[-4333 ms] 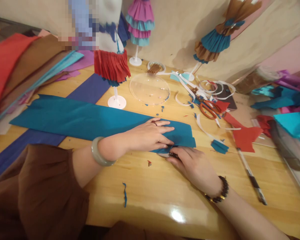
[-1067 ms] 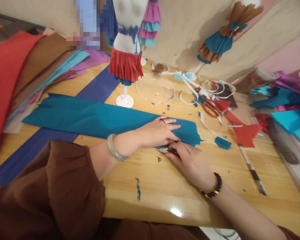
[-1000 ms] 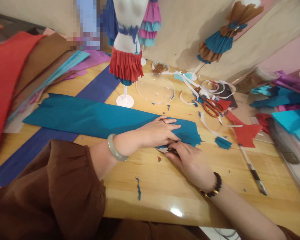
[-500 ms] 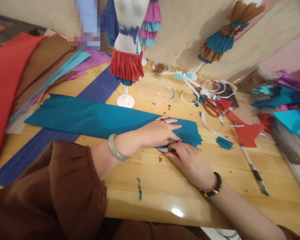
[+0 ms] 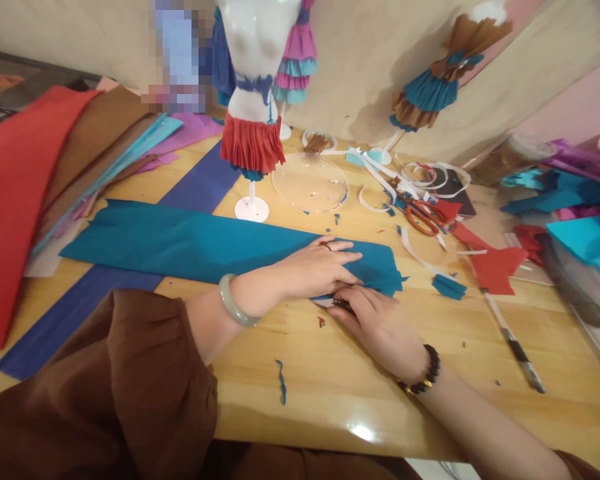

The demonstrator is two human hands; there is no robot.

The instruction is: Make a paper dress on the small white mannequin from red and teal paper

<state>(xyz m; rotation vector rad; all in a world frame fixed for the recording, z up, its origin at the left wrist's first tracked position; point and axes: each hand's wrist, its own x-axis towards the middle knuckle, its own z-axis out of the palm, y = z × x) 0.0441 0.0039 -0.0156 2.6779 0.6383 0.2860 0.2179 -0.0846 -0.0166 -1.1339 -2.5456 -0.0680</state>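
A long teal strip of crepe paper (image 5: pixel 195 240) lies across the table, over a dark blue strip (image 5: pixel 195 180). My left hand (image 5: pixel 315 267) rests flat on the teal strip near its right end, fingers spread, pressing it down. Just below those fingers, at the strip's near edge, my right hand (image 5: pixel 373 317) is closed round a small dark-handled tool with a pale, flat, blade-like end (image 5: pixel 325 302). That pale end points left along the edge. Most of the tool is hidden by my fingers, so its exact kind is unclear.
A white dress form (image 5: pixel 253 100) in a red pleated skirt stands behind the strip. Right of it are a clear round dish (image 5: pixel 310 183), orange-handled scissors (image 5: pixel 423 218), white ribbon, red scraps and a brush (image 5: pixel 517 350). Coloured paper sheets (image 5: pixel 25 200) are stacked at left.
The view has shifted slightly, so the background sits a little lower. Both hands keep nearly the same place on the teal paper, the right still gripping the tool.
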